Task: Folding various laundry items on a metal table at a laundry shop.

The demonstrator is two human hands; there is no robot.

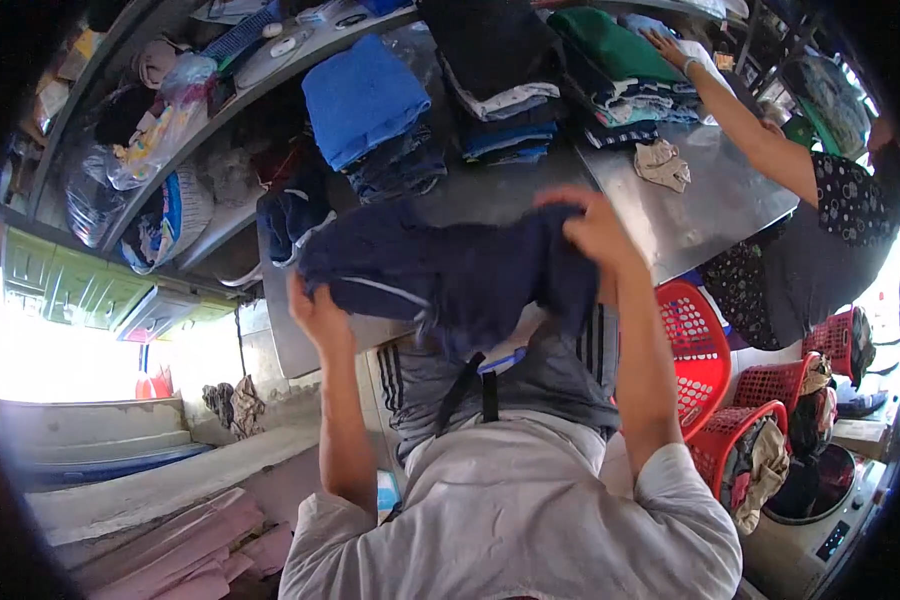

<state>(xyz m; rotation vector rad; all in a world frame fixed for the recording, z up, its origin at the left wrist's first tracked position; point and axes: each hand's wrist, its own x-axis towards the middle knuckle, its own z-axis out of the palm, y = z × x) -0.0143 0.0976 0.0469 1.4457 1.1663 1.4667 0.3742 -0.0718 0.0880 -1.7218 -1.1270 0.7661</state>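
A dark navy garment point(460, 265) with a thin white stripe is stretched between my two hands, over the front of the metal table point(660, 215). It is blurred, and its exact kind does not show. At its left end, my left hand point(320, 312) grips the edge with thumb and fingers. My right hand point(595, 235), smeared a little by motion, closes on the right end. Beyond the garment lie a folded blue cloth point(365, 100) on a dark pile and a stack topped by a black cloth point(490, 50). Another navy piece point(292, 222) sits at the table's left edge.
A co-worker's hand point(665, 48) rests by a stack with a green cloth point(610, 45). A crumpled beige cloth point(662, 165) lies near it. Red baskets point(705, 345), some filled with clothes, and a washing machine point(820, 530) stand at the right. Bagged items point(175, 120) fill the left shelf.
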